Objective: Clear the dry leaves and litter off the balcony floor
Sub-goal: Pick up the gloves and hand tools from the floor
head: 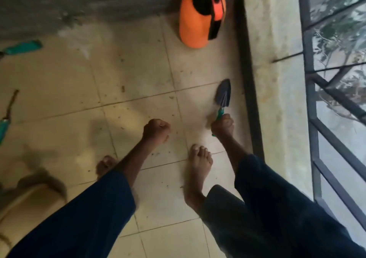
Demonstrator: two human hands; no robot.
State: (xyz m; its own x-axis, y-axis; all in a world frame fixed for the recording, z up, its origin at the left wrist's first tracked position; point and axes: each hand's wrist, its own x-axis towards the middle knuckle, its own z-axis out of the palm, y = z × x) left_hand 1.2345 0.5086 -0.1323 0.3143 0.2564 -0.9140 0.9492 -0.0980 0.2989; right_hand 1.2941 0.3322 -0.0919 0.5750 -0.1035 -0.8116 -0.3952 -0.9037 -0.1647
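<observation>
Balcony floor of pale beige square tiles (138,65), dusty, which we view from above. We record the following.

Dry leaf scraps and dark specks of litter (123,88): scattered thinly over the tiles, mostly across the middle and around the bare feet (199,168).

Left hand (156,130): clenched in a fist over the middle tiles; we see nothing in it.

Right hand (222,127): wrapped round the green handle of a small hand trowel with a dark metal blade (223,93). The blade points to the far side, near the dark strip at the foot of the ledge. We cannot tell whether it touches the floor.

Orange plastic sprayer jug with a black strap (198,19): upright at the far side, just left of the grey concrete parapet ledge (273,59).

Dark metal railing (309,99): right of the ledge, with foliage beyond.

Green-handled tool (23,47): lying at the far left, blurred.

Second green-handled tool with a thin brown shaft (4,127): lying at the left edge, partly out of view.

Bulky beige object (29,202): near left, too blurred for us to identify.

Dark blue sleeves (89,218): covering both forearms.
</observation>
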